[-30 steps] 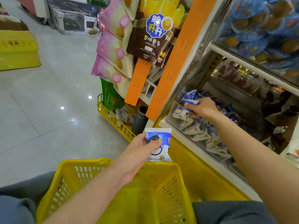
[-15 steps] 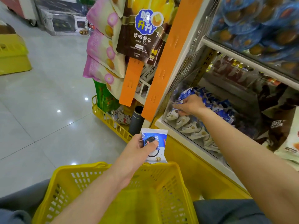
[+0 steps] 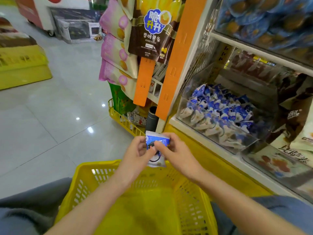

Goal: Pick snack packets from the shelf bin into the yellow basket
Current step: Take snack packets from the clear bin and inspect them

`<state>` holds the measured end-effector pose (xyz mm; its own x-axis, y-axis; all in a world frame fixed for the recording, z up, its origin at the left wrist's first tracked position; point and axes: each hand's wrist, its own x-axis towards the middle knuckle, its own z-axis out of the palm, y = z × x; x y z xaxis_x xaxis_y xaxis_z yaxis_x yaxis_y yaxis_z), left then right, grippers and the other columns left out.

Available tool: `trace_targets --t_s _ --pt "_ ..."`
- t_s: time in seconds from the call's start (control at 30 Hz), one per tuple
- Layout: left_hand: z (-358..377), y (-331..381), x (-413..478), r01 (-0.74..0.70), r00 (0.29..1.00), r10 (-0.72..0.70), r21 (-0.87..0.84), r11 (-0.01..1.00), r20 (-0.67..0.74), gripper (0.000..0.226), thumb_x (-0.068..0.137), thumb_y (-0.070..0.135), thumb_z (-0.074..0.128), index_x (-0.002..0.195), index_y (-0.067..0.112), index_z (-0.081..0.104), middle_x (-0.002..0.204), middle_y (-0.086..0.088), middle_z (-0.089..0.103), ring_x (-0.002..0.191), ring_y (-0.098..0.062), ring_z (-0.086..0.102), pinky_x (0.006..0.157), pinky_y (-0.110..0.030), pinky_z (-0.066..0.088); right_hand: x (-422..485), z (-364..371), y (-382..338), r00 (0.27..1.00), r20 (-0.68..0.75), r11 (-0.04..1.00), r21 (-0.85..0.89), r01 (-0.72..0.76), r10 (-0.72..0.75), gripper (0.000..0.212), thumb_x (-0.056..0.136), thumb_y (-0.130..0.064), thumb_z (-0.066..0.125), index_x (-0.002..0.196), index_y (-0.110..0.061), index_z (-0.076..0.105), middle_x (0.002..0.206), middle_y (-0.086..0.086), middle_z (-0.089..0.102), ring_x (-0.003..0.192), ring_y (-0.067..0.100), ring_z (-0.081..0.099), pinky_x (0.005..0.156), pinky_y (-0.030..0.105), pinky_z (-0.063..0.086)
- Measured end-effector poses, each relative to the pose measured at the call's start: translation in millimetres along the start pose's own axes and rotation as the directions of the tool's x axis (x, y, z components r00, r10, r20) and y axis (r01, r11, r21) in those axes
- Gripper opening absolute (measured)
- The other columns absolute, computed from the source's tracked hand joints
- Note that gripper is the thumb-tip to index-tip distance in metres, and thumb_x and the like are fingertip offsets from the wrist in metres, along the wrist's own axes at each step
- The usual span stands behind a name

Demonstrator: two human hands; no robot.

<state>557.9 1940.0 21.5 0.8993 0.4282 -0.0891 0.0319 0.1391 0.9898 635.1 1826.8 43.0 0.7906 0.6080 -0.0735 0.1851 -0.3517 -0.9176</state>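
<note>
Moved across from the shelf bin since half a second ago, the right hand now meets the left over the far rim of the yellow basket [image 3: 81, 184]. Both forearms reach forward and converge, wrists level, knuckles outward.

The left hand [image 3: 133, 155] has its fingers curled, thumb and fingertips pinching the left edge of the snack packets [image 3: 156, 161]. Two blue-and-white packets seem to overlap between the hands, one upright and one tilted across its top, though blur makes the count unsure. The right hand [image 3: 177, 155] is closed the same way, its thumb and forefinger pinching the packets' right side. The one basket sits directly below the grip, toward the person.

Up and right of the grip stands one clear shelf bin [image 3: 237, 145], heaped with matching packets [image 3: 220, 111], too many to count.
</note>
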Motion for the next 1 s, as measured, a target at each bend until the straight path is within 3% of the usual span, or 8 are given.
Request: trace_targets --t_s 0.2,0.3,0.37,0.47,0.53,0.67,0.87,1.0 --pt "-41 -38 -29 -0.043 0.999 0.045 0.200 0.979 -0.006 0.017 0.092 0.010 0.052 0.100 0.025 0.053 0.099 0.006 0.063 0.081 -0.001 0.061 0.068 -0.011 0.047 -5 48 22 0.984 0.050 0.962 0.206 -0.179 0.173 0.012 0.087 -0.006 0.061 0.097 -0.007 0.054 0.101 0.020 0.067 0.070 0.014 0.063 0.054 0.020 0.052" --pt "-85 -66 -36 0.002 0.968 0.111 0.452 0.892 -0.224 0.019 0.092 0.007 0.053 0.107 0.019 0.053 0.103 0.000 0.059 0.094 -0.016 0.057 0.074 -0.017 0.048 -6 65 32 0.971 0.059 0.952 0.194 -0.238 0.231 0.014 0.087 -0.005 0.061 0.098 -0.003 0.052 0.106 0.026 0.065 0.077 0.021 0.063 0.047 0.015 0.049" --pt "-124 -91 -39 0.155 0.914 0.145 0.655 0.740 -0.380 0.025 0.091 0.005 0.053 0.116 0.004 0.053 0.111 -0.014 0.057 0.105 -0.030 0.054 0.090 -0.038 0.044 -6 74 38 0.963 0.075 0.944 0.193 -0.268 0.258 0.013 0.087 -0.006 0.061 0.097 -0.005 0.052 0.108 0.025 0.064 0.083 0.026 0.065 0.045 0.013 0.048" --pt "-167 -131 -50 0.434 0.865 -0.057 0.686 0.584 -0.498 0.034 0.094 0.015 0.050 0.121 -0.005 0.049 0.119 -0.027 0.053 0.112 -0.041 0.049 0.096 -0.047 0.038 -6 85 47 0.954 0.094 0.943 0.156 -0.295 0.283 0.019 0.087 -0.005 0.061 0.103 0.002 0.055 0.110 0.025 0.064 0.097 0.034 0.064 0.049 0.014 0.049" --pt "-177 -148 -57 0.499 0.849 -0.177 0.646 0.577 -0.497 0.028 0.097 0.024 0.042 0.109 0.000 0.051 0.107 -0.027 0.059 0.102 -0.041 0.056 0.086 -0.047 0.043 -4 91 53 0.950 0.102 0.939 0.156 -0.308 0.294 0.027 0.087 -0.003 0.060 0.109 0.009 0.053 0.111 0.027 0.063 0.096 0.034 0.064 0.050 0.015 0.050" --pt "-182 -152 -46 0.431 0.884 -0.136 0.663 0.612 -0.448 0.028 0.098 0.026 0.039 0.096 0.000 0.050 0.091 -0.025 0.062 0.090 -0.040 0.059 0.072 -0.042 0.039 0 100 58 0.941 0.125 0.932 0.147 -0.332 0.316 0.028 0.086 -0.002 0.060 0.110 0.011 0.052 0.112 0.027 0.062 0.098 0.035 0.063 0.049 0.015 0.051" --pt "-192 -144 -3 0.342 0.927 -0.088 0.726 0.597 -0.364 0.031 0.098 0.025 0.040 0.102 -0.004 0.052 0.098 -0.027 0.062 0.097 -0.040 0.056 0.076 -0.040 0.037 10 108 64 0.930 0.129 0.915 0.175 -0.362 0.343 0.027 0.088 -0.005 0.058 0.112 0.007 0.053 0.107 0.023 0.064 0.067 0.011 0.063 0.049 0.017 0.050" --pt "-190 -135 16 0.359 0.924 -0.079 0.780 0.512 -0.373 0.034 0.099 0.024 0.039 0.121 0.000 0.048 0.117 -0.024 0.055 0.110 -0.038 0.051 0.088 -0.042 0.038 13 104 65 0.943 0.124 0.916 0.231 -0.329 0.308 0.017 0.089 -0.006 0.057 0.105 -0.002 0.055 0.094 0.011 0.064 0.056 -0.001 0.063 0.049 0.016 0.052"
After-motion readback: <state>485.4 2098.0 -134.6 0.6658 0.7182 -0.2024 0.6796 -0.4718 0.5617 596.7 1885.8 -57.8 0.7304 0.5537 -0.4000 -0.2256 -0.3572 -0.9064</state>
